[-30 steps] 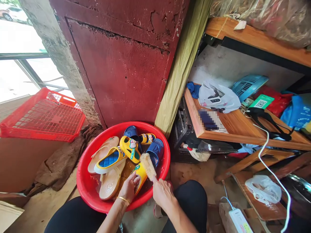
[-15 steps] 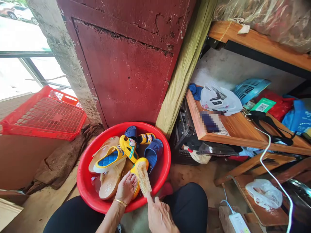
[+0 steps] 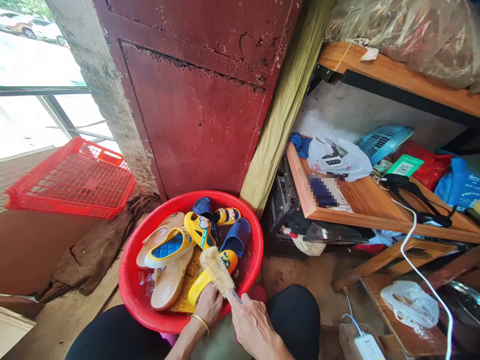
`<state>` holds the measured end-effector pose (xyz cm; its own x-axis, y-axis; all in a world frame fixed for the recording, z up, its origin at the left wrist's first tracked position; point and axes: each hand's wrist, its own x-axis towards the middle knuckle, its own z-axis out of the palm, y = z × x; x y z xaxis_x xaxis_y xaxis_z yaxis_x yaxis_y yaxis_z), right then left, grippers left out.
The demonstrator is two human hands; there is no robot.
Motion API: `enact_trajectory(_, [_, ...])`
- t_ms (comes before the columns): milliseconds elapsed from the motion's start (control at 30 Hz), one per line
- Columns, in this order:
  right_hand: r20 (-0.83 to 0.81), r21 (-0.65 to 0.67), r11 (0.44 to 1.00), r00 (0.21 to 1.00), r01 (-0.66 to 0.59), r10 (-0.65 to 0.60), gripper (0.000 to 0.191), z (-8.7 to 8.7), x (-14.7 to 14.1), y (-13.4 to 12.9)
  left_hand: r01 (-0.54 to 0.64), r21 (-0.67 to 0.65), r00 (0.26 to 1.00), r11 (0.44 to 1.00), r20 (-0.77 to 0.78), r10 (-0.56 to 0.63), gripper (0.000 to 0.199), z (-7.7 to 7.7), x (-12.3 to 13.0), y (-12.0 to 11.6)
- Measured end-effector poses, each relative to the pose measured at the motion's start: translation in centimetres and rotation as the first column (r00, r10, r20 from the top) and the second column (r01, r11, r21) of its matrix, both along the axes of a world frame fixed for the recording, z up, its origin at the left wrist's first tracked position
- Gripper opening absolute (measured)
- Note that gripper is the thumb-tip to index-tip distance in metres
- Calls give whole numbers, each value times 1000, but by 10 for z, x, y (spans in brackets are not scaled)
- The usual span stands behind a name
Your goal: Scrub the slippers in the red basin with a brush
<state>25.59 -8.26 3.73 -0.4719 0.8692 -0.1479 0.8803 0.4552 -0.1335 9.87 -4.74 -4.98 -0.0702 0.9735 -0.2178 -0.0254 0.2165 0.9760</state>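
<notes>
A: Light source?
B: Daylight, upper left. Opening [image 3: 41, 120] blown to near white; cars [image 3: 47, 30] beyond it washed out.
A: Mid-frame?
B: Moderately bright, soft. Basin [image 3: 258, 240] saturated red, evenly lit; brush [image 3: 217, 270] bristles readable.
A: Shadows?
B: Deepest beneath the desk [image 3: 362, 202], right of centre, and in the lower right corner. Glints on plastic wrapping [image 3: 405, 35], upper right.
A: Geometry, defects?
B: Wide-angle; door [image 3: 198, 125] leans, edges stretched. Pixelated patch [image 3: 324, 191] right of centre, detail unreadable.
</notes>
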Motion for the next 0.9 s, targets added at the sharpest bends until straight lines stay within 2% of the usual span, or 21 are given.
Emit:
enact_trajectory(100, [16,12,1000,1000,-14,14,49,5,14,12,18,29,996,999,-82,-15,4,-4,5,-3])
enact_trajectory(233, [21,66,989,991,131,-133,46,5,30,41,-67,80,992,995,-100,75,23,0,7,-3])
enact_trajectory(300, [7,64,987,989,149,-149,47,2,25,44,-60,108,985,992,-157,77,22,2,6,-3])
enact_trajectory(400, [-24,32,999,1000,16,-15,49,0,8,31,18,123,969,992,-248,13,12,-1,4,-4])
enact_trajectory(467, [-31,28,997,997,-71,71,49,2,1,25,22,118,962,993,-273,11,8,-3,3,-5])
enact_trajectory(533, [-18,15,996,996,-93,93,48,7,7,28,33,122,961,992,-277,2,11,-3,3,-5])
enact_trajectory(633, [38,-31,996,995,-87,88,46,18,36,46,78,142,957,987,-287,-34,19,2,4,-4])
enact_trajectory(733, [114,-25,996,990,-85,87,47,26,60,60,69,138,947,988,-320,-22,13,6,6,-2])
enact_trajectory(800, [109,-11,995,989,-103,104,46,27,60,60,51,141,947,989,-322,-3,9,7,7,-2])
enact_trajectory(900, [43,-10,980,979,-200,201,42,25,46,53,19,142,952,990,-304,26,7,5,7,-4])
